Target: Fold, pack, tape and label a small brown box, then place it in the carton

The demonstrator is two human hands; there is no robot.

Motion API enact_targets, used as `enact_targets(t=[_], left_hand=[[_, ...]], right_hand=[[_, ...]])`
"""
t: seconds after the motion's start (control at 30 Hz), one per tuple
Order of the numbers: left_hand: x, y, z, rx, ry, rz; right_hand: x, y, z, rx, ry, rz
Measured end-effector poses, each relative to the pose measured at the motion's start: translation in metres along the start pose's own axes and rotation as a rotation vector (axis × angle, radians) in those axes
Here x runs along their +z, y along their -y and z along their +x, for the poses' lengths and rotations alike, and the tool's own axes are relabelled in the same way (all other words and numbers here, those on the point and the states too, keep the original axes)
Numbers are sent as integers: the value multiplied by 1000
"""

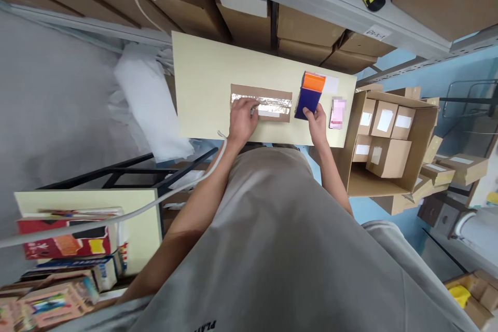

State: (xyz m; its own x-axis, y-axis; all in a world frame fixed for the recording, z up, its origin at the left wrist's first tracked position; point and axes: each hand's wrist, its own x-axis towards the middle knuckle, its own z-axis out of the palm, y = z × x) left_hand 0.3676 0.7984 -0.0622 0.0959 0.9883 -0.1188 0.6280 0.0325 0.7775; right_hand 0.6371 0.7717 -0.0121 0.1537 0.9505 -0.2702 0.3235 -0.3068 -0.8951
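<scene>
Two things are handled on the pale tabletop [202, 78]. The flat taped cardboard parcel [272, 91] is pressed down by the left hand [241, 120], fingers laid loosely open on the tape, likely to steady it. Just right, the blue-and-orange box [308, 94] is held upright by the right hand [318, 120], fingers closed round its near end.

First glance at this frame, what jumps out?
The blue-and-orange box on the pale table, held at its near end by the right hand. Left of it, the left hand rests on a flat brown cardboard piece with shiny tape along it. An open carton of small boxes sits right of the table.
</scene>
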Motion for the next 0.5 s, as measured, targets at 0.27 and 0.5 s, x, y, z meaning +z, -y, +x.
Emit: enact_targets(t=[0.27, 0.5], left_hand=[[-30, -23, -5, -9, -14, -243], [-78, -32, -6, 34, -49, -565]], right_hand=[[35, 39, -16, 8, 128, 93], [53, 61, -33, -53, 246, -29]])
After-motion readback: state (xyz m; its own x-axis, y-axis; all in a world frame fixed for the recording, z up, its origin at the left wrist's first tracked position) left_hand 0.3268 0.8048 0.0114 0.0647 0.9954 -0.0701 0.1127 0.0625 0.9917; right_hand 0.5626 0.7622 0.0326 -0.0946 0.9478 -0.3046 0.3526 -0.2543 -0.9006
